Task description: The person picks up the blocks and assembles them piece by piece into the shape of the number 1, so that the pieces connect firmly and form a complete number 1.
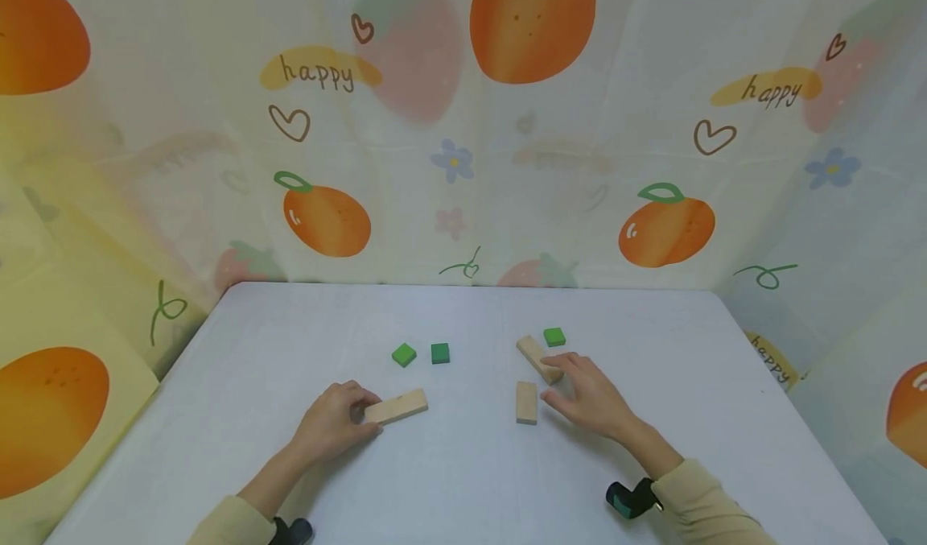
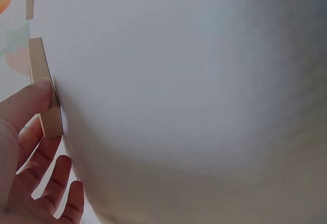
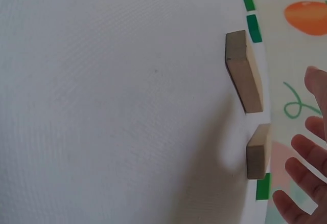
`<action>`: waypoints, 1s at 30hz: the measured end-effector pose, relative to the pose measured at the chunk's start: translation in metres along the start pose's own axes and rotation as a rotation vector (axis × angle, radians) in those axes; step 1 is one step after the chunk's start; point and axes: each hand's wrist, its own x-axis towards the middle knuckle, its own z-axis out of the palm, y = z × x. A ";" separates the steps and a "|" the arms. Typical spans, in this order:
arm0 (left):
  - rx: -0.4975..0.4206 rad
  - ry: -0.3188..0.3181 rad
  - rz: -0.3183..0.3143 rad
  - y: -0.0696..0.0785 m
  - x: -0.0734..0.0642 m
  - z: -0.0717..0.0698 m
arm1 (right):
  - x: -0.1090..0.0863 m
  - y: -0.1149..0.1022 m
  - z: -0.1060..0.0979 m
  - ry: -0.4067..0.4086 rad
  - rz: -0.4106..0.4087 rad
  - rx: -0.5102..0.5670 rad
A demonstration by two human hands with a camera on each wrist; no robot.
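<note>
My left hand (image 1: 335,423) pinches one end of a long wooden block (image 1: 400,406), thumb on the near side, as the left wrist view shows the block (image 2: 39,60) too. My right hand (image 1: 590,396) hovers with fingers spread over the table's right half. Its fingertips overlap the end of a slanted wooden block (image 1: 533,355) in the head view, but stand apart from that block (image 3: 257,155) in the right wrist view. A second wooden block (image 1: 526,402) lies just left of the right thumb.
A light green square block (image 1: 404,355) and a darker green one (image 1: 440,353) lie beyond the left hand's block. Another green block (image 1: 554,336) lies behind the slanted block. The white table (image 1: 463,481) ends at a fruit-print cloth (image 1: 405,231) behind.
</note>
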 end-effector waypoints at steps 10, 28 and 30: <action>-0.017 -0.012 -0.003 0.001 0.000 -0.002 | -0.002 -0.003 0.007 0.001 -0.003 0.014; -0.030 -0.018 0.048 0.006 0.001 -0.021 | -0.008 -0.010 0.016 -0.089 0.018 0.007; -0.029 -0.018 0.061 0.007 0.002 -0.023 | -0.008 -0.010 0.018 -0.084 0.006 -0.004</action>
